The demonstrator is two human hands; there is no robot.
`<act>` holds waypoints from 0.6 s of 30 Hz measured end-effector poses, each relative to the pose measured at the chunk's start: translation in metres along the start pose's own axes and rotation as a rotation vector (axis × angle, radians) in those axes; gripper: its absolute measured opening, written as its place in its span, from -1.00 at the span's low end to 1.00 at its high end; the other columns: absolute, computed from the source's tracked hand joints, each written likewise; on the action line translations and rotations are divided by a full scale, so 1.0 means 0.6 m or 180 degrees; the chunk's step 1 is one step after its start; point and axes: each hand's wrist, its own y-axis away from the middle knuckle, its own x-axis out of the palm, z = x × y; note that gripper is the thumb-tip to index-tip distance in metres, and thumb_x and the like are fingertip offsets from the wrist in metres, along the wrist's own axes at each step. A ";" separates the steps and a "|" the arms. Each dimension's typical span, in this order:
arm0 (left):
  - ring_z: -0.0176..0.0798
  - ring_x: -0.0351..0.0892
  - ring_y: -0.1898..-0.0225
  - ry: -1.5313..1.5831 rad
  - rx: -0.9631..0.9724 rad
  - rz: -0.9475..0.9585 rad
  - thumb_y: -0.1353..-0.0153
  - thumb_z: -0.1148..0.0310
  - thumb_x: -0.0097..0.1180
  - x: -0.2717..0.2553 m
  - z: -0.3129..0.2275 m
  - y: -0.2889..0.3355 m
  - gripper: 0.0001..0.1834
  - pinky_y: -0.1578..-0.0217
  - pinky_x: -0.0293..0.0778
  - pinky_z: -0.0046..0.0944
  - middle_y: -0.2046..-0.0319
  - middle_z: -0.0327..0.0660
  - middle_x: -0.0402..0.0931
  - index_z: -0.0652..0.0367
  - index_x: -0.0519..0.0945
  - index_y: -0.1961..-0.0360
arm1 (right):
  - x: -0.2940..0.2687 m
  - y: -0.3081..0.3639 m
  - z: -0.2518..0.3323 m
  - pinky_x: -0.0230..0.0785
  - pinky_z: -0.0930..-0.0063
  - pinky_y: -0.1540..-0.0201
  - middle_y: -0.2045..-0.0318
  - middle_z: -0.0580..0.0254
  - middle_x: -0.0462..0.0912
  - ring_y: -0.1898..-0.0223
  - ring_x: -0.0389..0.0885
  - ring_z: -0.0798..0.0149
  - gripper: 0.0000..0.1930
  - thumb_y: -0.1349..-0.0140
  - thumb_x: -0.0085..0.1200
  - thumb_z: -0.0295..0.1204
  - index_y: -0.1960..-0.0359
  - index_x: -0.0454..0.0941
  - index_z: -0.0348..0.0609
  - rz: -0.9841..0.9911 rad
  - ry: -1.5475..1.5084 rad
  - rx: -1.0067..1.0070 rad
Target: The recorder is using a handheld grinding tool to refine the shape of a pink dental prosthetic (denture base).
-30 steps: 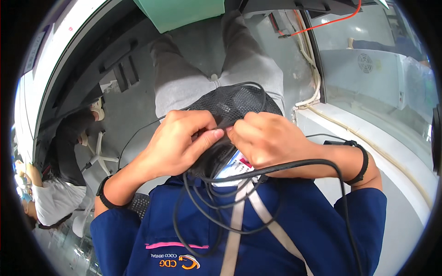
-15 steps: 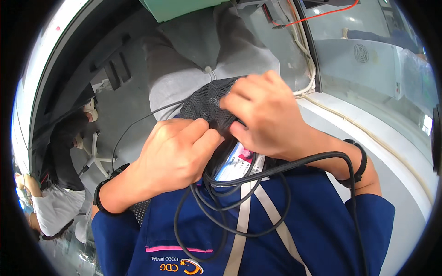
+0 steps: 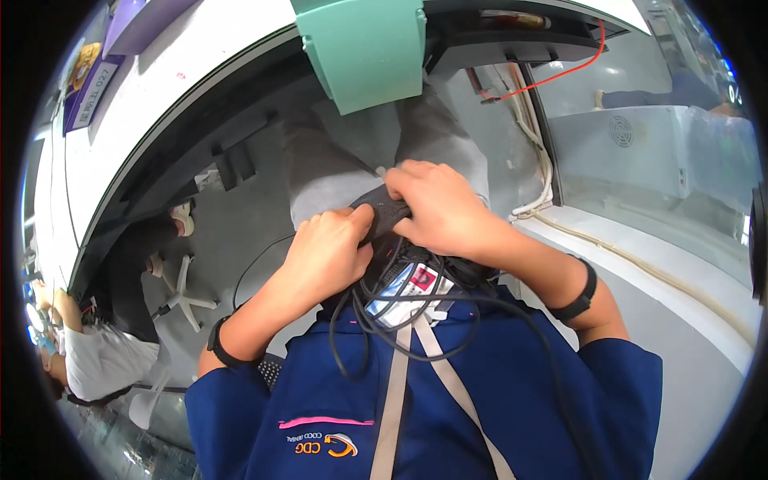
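Note:
My left hand (image 3: 328, 250) and my right hand (image 3: 448, 210) meet above my lap, fingers closed on a black mesh pouch (image 3: 386, 211). The pouch is bunched and folded between them, so what it contains is hidden. Loops of black cable (image 3: 460, 346) hang just below the hands, against my blue top. Behind the loops lies an ID card (image 3: 410, 293) on a beige lanyard (image 3: 392, 400). Black bands circle both wrists.
Ahead, a mint-green box (image 3: 360, 64) juts from the edge of a white bench (image 3: 208, 36). A purple bin (image 3: 136, 28) sits at its far left. Another person (image 3: 112, 352) sits on the left. Glass and pipes (image 3: 544, 192) run along the right.
My view has tilted up, showing more of the bench and the green box. The mesh pouch, spread wider before, is now gathered more tightly between my hands.

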 end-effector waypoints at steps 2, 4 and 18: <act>0.22 0.54 0.45 0.0064 -0.0012 0.0081 0.06 0.56 0.15 0.006 0.007 0.002 -0.85 0.41 0.44 0.09 0.56 0.05 0.48 0.26 0.40 0.47 | -0.012 0.017 -0.027 0.40 0.17 0.16 0.34 0.02 0.55 0.22 0.55 -0.06 -0.61 0.04 0.37 -0.25 0.31 0.50 -0.25 0.0112 -0.0586 -0.0196; 0.23 0.54 0.44 0.0076 0.0085 -0.0002 0.07 0.56 0.14 0.018 0.019 -0.001 -0.84 0.39 0.45 0.10 0.54 0.06 0.49 0.26 0.41 0.45 | -0.033 0.029 -0.036 0.36 0.18 0.17 0.39 0.03 0.55 0.27 0.55 -0.05 -0.66 0.01 0.33 -0.29 0.36 0.49 -0.26 0.0215 -0.0416 -0.0238; 0.09 0.55 0.53 -0.0182 0.0600 -0.0422 -0.01 0.49 0.17 0.036 -0.011 0.043 -0.84 0.53 0.47 0.03 0.57 -0.10 0.42 0.19 0.40 0.46 | -0.014 0.085 0.001 0.26 0.19 0.17 0.43 0.11 0.49 0.31 0.51 0.03 -0.76 -0.02 0.28 -0.38 0.39 0.47 -0.19 -0.0483 0.0340 -0.0341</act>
